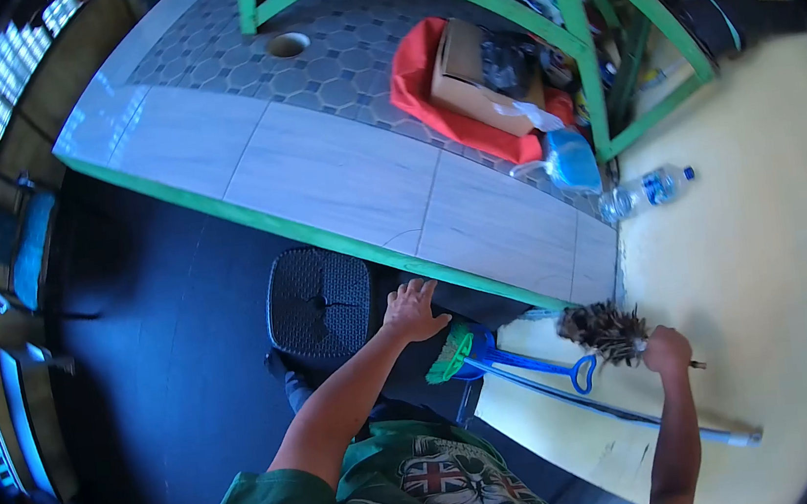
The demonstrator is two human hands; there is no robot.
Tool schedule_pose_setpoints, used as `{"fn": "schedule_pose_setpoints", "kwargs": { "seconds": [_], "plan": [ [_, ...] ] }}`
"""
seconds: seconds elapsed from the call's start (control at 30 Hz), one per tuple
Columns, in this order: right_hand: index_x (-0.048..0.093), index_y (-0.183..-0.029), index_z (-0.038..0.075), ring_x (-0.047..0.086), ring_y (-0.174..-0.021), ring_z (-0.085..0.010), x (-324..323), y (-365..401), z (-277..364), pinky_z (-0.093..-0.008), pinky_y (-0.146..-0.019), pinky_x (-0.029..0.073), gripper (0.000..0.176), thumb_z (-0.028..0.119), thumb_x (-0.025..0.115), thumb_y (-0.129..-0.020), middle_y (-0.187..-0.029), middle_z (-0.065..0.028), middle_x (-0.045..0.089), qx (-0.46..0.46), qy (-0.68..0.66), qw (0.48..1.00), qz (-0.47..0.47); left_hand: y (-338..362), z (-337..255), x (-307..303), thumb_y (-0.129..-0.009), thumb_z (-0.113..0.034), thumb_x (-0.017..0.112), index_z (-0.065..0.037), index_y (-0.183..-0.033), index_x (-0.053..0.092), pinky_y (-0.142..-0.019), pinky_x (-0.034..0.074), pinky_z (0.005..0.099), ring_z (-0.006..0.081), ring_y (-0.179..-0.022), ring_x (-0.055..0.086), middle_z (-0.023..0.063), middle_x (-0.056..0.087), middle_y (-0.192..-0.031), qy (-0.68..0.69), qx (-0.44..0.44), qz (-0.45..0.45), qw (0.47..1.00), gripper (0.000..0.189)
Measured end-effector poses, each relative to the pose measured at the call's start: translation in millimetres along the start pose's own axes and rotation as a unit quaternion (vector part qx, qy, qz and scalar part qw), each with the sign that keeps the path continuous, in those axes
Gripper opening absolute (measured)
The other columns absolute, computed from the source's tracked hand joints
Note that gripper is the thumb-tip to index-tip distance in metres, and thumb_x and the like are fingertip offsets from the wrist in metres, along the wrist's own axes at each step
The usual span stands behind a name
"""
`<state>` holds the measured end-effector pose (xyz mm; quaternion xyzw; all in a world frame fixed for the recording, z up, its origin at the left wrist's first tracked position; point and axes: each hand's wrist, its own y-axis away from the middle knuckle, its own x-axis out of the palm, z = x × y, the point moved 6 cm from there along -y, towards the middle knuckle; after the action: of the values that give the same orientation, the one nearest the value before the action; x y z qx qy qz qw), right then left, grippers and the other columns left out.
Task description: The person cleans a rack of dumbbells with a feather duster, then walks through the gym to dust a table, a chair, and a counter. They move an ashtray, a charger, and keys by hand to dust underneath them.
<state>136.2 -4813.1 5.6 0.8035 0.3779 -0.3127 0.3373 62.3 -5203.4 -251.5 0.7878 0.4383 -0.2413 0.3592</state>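
My right hand (pixel 668 350) is closed around the handle of a brown feather duster (pixel 609 334), whose feathers point left toward the corner of the tiled ledge (pixel 336 175). A short end of the handle sticks out past my fist. My left hand (pixel 414 312) is held out near the ledge's green front edge, fingers spread and holding nothing. Just left of it is a black woven stool (pixel 319 302). Below and between my hands, a green-bristled broom (pixel 451 355) and a blue dustpan (pixel 518 359) with a long handle lean by the wall.
On the ledge are a cardboard box (pixel 474 82) on red cloth, a blue dipper (pixel 572 161) and a clear plastic bottle (pixel 648 192). Green legs (pixel 592 84) of a frame stand around them. The pale wall (pixel 737 246) is at right, a blue chair (pixel 33 252) at far left.
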Motion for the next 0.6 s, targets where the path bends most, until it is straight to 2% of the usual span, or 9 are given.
{"fn": "schedule_pose_setpoints", "kwargs": {
  "seconds": [0.03, 0.1, 0.23, 0.3, 0.33, 0.43, 0.5, 0.57, 0.6],
  "plan": [
    [0.067, -0.082, 0.003, 0.066, -0.084, -0.0351, 13.1, -12.2, 4.7, -0.0455, -0.074, 0.052, 0.022, 0.022, 0.064, -0.072, -0.085, -0.0183, 0.067, -0.010, 0.009, 1.000, -0.008, 1.6, 5.2, -1.5, -0.076, -0.054, 0.064, -0.012, -0.139, 0.037, -0.103, 0.032, 0.0485, 0.0350, -0.127, 0.039, 0.0164, 0.041, -0.137, 0.003, -0.007, 0.001, 1.000, 0.080],
    [0.070, -0.086, 0.006, 0.066, -0.085, -0.0345, 36.0, -33.6, 23.8, -0.0447, -0.075, 0.052, 0.022, 0.023, 0.063, -0.074, -0.087, -0.0171, 0.067, -0.097, -0.032, 0.989, 0.110, 6.6, 13.3, -5.1, -0.076, -0.053, 0.064, -0.012, -0.138, 0.038, -0.102, 0.033, 0.0485, 0.0347, -0.126, 0.040, 0.0163, 0.042, -0.136, 0.018, -0.023, -0.012, 0.999, 0.080],
    [0.071, -0.090, 0.010, 0.065, -0.086, -0.0343, -15.4, -19.3, 91.0, -0.0431, -0.077, 0.052, 0.021, 0.022, 0.061, -0.076, -0.089, -0.0158, 0.067, -0.124, -0.058, 0.990, 0.038, 15.1, 33.0, -10.4, -0.074, -0.053, 0.066, -0.011, -0.137, 0.040, -0.100, 0.035, 0.0482, 0.0344, -0.123, 0.043, 0.0161, 0.045, -0.132, 0.033, -0.048, -0.055, 0.997, 0.079],
    [0.072, -0.087, 0.013, 0.064, -0.085, -0.0334, -20.4, -13.5, 130.2, -0.0420, -0.073, 0.052, 0.017, 0.021, 0.061, -0.077, -0.092, -0.0140, 0.067, -0.217, -0.029, 0.975, 0.043, 18.5, 40.4, -14.8, -0.074, -0.053, 0.066, -0.011, -0.136, 0.040, -0.100, 0.036, 0.0482, 0.0346, -0.122, 0.044, 0.0162, 0.046, -0.130, 0.047, -0.055, -0.052, 0.996, 0.079],
    [0.072, -0.086, 0.013, 0.064, -0.085, -0.0338, -43.5, -2.3, 149.0, -0.0429, -0.072, 0.052, 0.016, 0.021, 0.061, -0.078, -0.090, -0.0144, 0.067, -0.197, -0.068, 0.977, 0.045, 18.9, 42.9, -17.8, -0.074, -0.053, 0.066, -0.011, -0.136, 0.041, -0.099, 0.036, 0.0481, 0.0348, -0.122, 0.045, 0.0162, 0.047, -0.129, 0.058, -0.054, -0.047, 0.996, 0.079],
    [0.072, -0.086, 0.017, 0.064, -0.087, -0.0343, -88.4, 13.5, 199.2, -0.0430, -0.077, 0.051, 0.016, 0.019, 0.059, -0.078, -0.088, -0.0123, 0.068, -0.217, -0.120, 0.969, 0.004, 27.2, 50.6, -29.4, -0.074, -0.054, 0.065, -0.012, -0.136, 0.041, -0.099, 0.037, 0.0481, 0.0351, -0.120, 0.046, 0.0161, 0.047, -0.129, 0.087, -0.074, -0.061, 0.992, 0.079],
    [0.071, -0.085, 0.015, 0.064, -0.084, -0.0348, -94.0, 14.3, 224.5, -0.0430, -0.076, 0.051, 0.015, 0.018, 0.059, -0.077, -0.088, -0.0136, 0.068, -0.266, -0.094, 0.959, -0.007, 32.0, 62.8, -30.1, -0.073, -0.055, 0.065, -0.012, -0.136, 0.041, -0.098, 0.038, 0.0489, 0.0354, -0.120, 0.047, 0.0157, 0.047, -0.128, 0.100, -0.094, -0.086, 0.987, 0.080],
    [0.069, -0.083, 0.011, 0.064, -0.085, -0.0352, -108.0, 19.6, 249.9, -0.0441, -0.075, 0.051, 0.014, 0.017, 0.059, -0.077, -0.086, -0.0158, 0.067, -0.304, 0.008, 0.953, 0.000, 32.9, 76.0, -29.2, -0.074, -0.056, 0.065, -0.012, -0.136, 0.041, -0.098, 0.038, 0.0496, 0.0359, -0.120, 0.047, 0.0159, 0.047, -0.129, 0.106, -0.090, -0.109, 0.984, 0.080],
    [0.069, -0.082, 0.010, 0.064, -0.084, -0.0355, -118.2, 22.4, 260.7, -0.0443, -0.075, 0.050, 0.013, 0.015, 0.058, -0.077, -0.084, -0.0168, 0.067, -0.321, -0.025, 0.946, -0.045, 37.0, 81.1, -33.4, -0.074, -0.056, 0.065, -0.012, -0.137, 0.040, -0.098, 0.038, 0.0502, 0.0368, -0.120, 0.046, 0.0173, 0.046, -0.130, 0.123, -0.097, -0.105, 0.982, 0.081]
  ]
}}
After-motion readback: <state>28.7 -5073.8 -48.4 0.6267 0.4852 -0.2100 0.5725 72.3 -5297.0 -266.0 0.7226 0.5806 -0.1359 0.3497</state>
